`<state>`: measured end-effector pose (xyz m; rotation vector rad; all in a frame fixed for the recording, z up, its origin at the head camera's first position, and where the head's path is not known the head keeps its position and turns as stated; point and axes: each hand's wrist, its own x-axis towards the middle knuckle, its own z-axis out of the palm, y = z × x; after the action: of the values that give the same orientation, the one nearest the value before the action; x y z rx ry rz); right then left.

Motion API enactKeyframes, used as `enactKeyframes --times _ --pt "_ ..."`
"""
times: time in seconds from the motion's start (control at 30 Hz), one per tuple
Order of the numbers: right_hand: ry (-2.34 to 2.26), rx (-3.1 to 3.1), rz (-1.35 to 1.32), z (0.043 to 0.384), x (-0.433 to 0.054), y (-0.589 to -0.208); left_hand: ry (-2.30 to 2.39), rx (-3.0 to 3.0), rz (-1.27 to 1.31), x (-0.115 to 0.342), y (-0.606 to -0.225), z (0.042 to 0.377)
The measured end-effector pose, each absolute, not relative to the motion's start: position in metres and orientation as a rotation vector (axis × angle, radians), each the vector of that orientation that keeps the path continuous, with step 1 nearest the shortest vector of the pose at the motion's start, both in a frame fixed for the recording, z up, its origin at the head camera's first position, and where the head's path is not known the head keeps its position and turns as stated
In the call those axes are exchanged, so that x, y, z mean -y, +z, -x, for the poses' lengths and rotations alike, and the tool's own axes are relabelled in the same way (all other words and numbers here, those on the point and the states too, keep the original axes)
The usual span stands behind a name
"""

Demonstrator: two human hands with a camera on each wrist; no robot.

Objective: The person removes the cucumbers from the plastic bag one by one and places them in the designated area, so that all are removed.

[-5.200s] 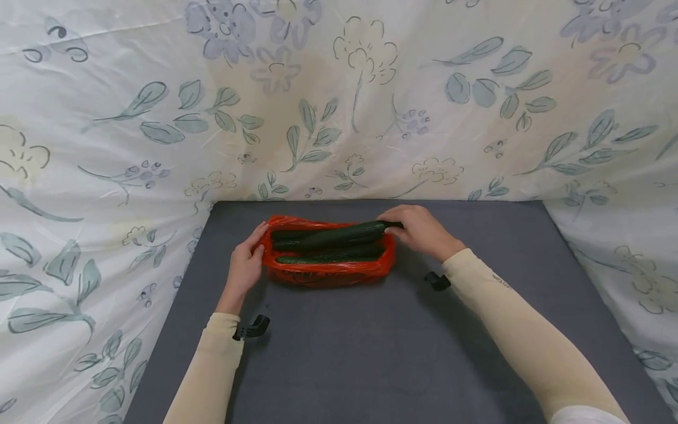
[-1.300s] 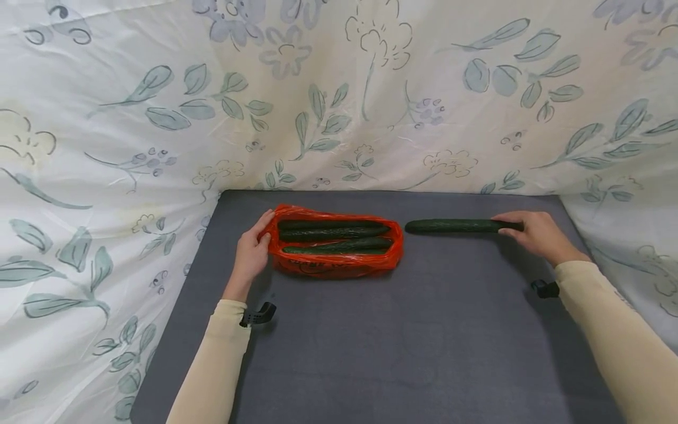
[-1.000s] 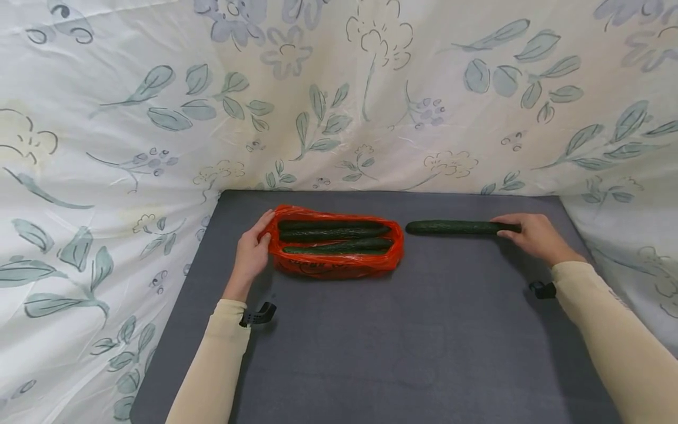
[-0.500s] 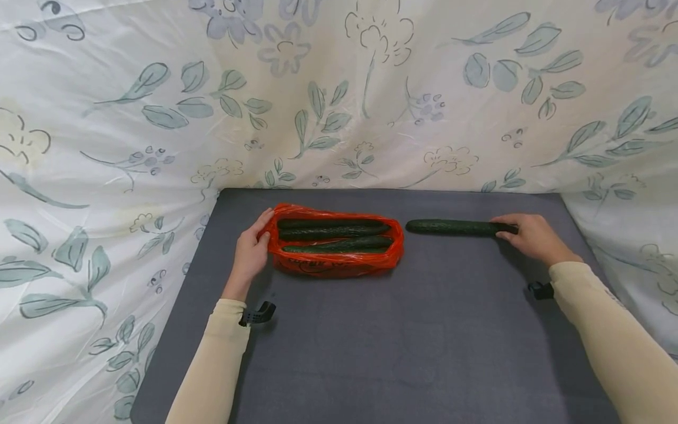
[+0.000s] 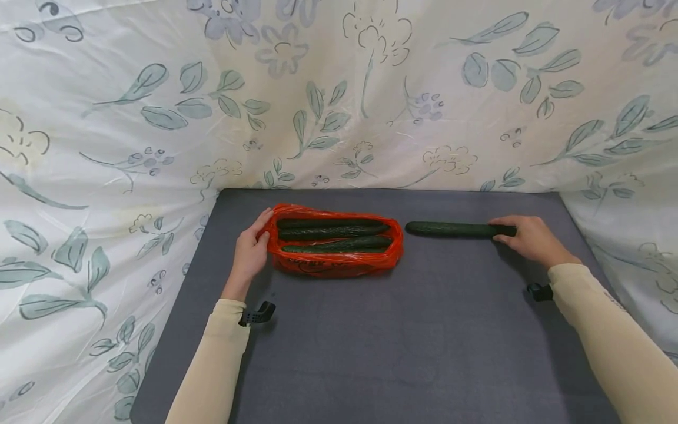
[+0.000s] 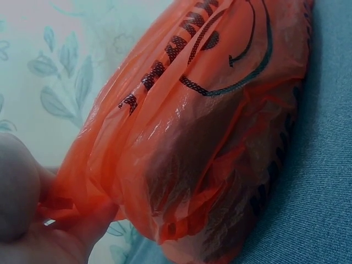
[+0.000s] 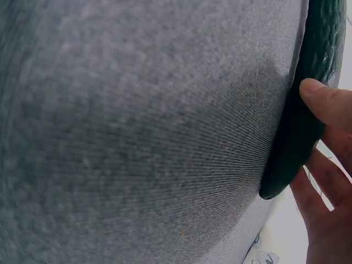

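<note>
A red plastic bag (image 5: 328, 269) with black print lies on the table, its mouth spread wide. Inside it several dark green cucumbers (image 5: 333, 231) lie lengthwise. At the bag's left end my left hand (image 5: 251, 250) pinches the rim; the left wrist view shows thumb and fingers on the thin red plastic (image 6: 181, 137). To the right of the bag, apart from it, a single cucumber (image 5: 450, 229) lies level on the table. My right hand (image 5: 529, 238) holds its right end, with thumb on the near side and fingers on the far side.
The dark grey table (image 5: 402, 341) reaches back to a hanging floral cloth (image 5: 371, 118), which also borders it on the left and right. Each wrist carries a black strap-like device, such as the left wrist device (image 5: 258, 314).
The right hand has brought one cucumber out of the bag and set it down on the right. Lately that hand has slid slightly left along it. The left hand keeps its hold.
</note>
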<state>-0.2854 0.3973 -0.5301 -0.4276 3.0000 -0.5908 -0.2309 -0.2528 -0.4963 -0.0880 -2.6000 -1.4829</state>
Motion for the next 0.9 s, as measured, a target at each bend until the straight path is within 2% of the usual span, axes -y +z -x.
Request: enactKeyframes --times 0.9 --pt "-0.632 -2.984 0.350 0.2775 -0.3958 -0.5338 -1.491 2.604 0.088 0.2515 -0.4953 0.2336"
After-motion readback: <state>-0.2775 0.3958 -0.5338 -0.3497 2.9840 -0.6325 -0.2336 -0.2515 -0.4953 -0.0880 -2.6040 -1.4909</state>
